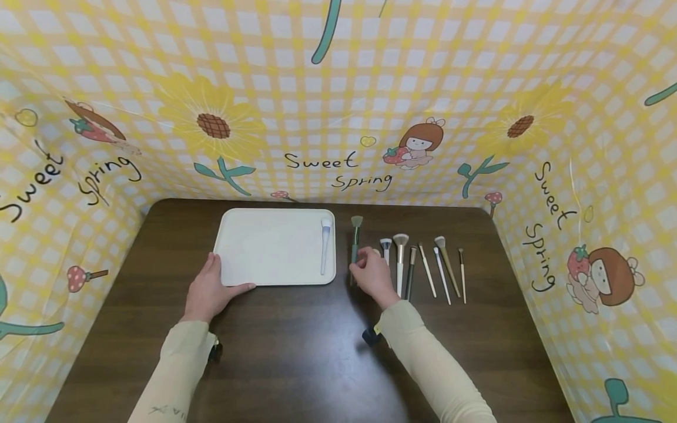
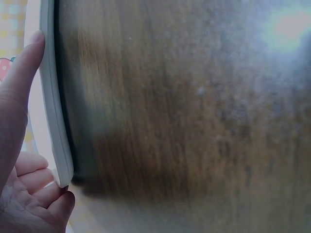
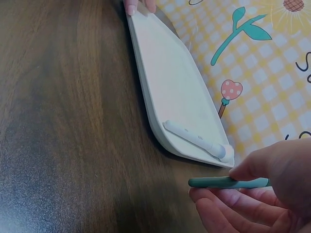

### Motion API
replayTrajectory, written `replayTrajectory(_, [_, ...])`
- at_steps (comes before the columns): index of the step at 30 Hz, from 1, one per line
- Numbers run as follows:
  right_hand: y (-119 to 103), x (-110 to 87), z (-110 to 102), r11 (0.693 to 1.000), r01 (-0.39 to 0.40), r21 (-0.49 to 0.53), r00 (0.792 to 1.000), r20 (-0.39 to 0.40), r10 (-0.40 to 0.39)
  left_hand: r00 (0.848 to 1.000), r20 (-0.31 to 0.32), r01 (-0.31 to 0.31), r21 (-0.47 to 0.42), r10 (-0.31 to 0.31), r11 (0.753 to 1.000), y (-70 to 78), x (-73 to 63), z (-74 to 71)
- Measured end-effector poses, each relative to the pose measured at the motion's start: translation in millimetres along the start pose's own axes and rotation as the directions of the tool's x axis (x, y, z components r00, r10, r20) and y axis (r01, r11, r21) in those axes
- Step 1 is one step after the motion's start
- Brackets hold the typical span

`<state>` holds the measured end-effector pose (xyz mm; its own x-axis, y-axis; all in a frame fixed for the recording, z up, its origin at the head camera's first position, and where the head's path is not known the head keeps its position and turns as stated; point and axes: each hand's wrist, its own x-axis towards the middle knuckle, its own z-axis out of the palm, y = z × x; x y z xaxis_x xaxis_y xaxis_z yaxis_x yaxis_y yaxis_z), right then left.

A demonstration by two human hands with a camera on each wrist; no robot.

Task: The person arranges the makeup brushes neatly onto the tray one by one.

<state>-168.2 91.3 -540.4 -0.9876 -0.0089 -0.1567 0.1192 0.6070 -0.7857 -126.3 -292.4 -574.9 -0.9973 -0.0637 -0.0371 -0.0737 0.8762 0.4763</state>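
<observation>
A white tray (image 1: pixel 275 247) lies on the dark wooden table, one makeup brush with a pale handle (image 1: pixel 325 249) along its right side. My left hand (image 1: pixel 207 291) grips the tray's near left corner, thumb along the front rim and fingers at the left edge. In the left wrist view those fingers (image 2: pixel 36 187) curl at the corner. To the right of the tray, my right hand (image 1: pixel 372 274) pinches a green-handled makeup brush (image 1: pixel 355 239) between thumb and fingers, bristles pointing away from me. The right wrist view shows the green handle (image 3: pixel 214 182) lying across the fingers, beside the tray's corner.
Right of my right hand lies a row of several makeup brushes, among them a wide fan-shaped one (image 1: pixel 400 258), a dark-handled one (image 1: pixel 411 276) and a thin one (image 1: pixel 462 276). A yellow checked cloth (image 1: pixel 338 117) walls the table at the back and both sides.
</observation>
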Motion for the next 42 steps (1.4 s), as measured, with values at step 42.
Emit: replayTrajectory(42, [-45.4, 24.1, 31.7, 0.997, 0.036, 0.074, 0.992, 0.118, -0.044, 1.0, -0.007, -0.007, -0.012, 0.007, 1.0, -0.2, -1.3, 0.4])
